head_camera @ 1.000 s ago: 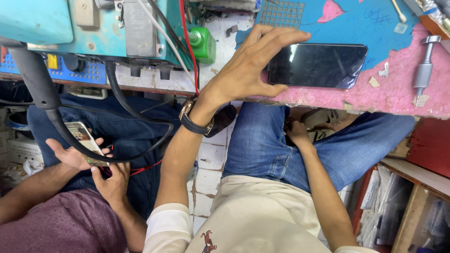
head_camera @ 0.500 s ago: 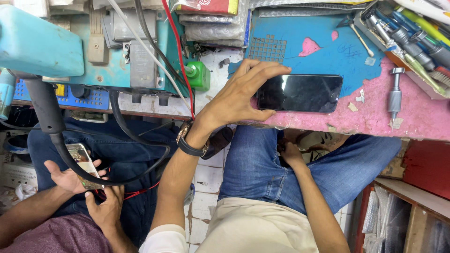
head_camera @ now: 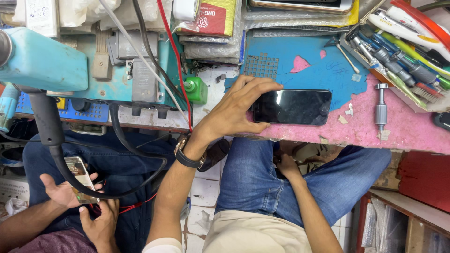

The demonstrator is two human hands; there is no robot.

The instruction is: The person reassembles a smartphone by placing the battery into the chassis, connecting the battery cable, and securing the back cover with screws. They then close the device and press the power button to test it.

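Phone (head_camera: 294,107) flat on workbench (head_camera: 408,131), left hand (head_camera: 236,107) gripping its end.

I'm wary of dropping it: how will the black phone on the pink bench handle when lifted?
The phone looks rigid and flat, so it shouldn't flex. Its glossy glass face probably makes it slippery and fragile. The left hand grips its end only.

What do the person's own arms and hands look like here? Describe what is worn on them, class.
The left hand is bare, with a dark-strapped, gold-cased wristwatch on the wrist and a light rolled sleeve near the elbow. The right hand and forearm are bare, with no watch, ring or sleeve visible.
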